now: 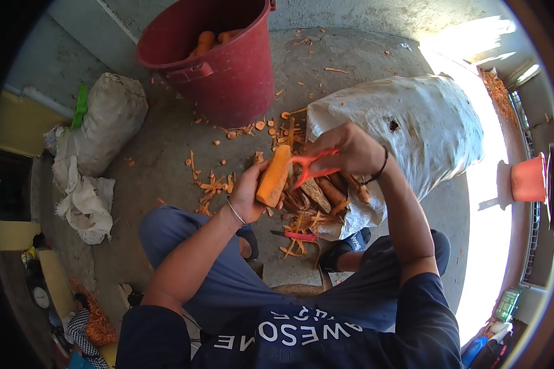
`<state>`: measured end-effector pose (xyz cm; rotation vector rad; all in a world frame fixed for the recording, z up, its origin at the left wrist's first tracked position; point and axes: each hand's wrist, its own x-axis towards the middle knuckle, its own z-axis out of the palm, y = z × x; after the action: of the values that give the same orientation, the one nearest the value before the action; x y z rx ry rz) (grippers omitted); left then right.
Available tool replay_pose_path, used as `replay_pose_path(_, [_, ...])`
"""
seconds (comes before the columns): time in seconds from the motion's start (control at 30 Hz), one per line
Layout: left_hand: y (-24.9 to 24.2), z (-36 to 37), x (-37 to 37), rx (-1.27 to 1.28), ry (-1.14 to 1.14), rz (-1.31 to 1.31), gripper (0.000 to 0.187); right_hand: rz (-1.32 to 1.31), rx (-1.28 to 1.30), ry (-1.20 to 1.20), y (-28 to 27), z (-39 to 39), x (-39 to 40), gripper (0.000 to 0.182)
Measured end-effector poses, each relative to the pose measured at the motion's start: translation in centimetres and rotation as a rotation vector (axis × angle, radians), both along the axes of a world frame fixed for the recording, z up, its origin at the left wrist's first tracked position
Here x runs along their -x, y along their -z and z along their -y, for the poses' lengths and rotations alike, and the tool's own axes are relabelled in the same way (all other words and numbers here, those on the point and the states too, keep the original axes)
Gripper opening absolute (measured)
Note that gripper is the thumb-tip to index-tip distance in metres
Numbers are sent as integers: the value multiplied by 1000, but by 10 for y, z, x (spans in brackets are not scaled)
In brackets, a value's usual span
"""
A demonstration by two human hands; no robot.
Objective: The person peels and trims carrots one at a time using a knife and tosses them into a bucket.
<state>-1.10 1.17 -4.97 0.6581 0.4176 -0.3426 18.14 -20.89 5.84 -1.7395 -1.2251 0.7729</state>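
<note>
In my left hand (251, 192) is a thick orange carrot (274, 175), held tilted with its upper end pointing away from me. My right hand (349, 149) is closed around a red peeler (314, 166), whose head is beside the carrot. Below and right of the peeler, unpeeled carrots (332, 193) lie at the mouth of a large white sack (406, 117). A red-handled knife (294, 235) rests on the floor between my feet, among orange peelings (298, 247).
A tall dark red bucket (240, 80) with carrots inside stands ahead on the left. Pale sacks (108, 123) lean at the left wall. Peelings (214, 186) and carrot slices are scattered on the floor. A red pot (528, 178) is at the far right.
</note>
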Motion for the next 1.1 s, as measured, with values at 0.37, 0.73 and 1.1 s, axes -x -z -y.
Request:
replay_pose_path(0.37, [-21,20,8,-205,-186,40,46,373,-155,-183,12,-23,47,16])
replay_pose_path(0.73, [-36,12,27,-241,280,30,52,394,164,209,54,20,-61,17])
replay_pose_path(1.1, [-39,24,1,-17,-114,-146,49,332,-204,-155,8,-26,47,19])
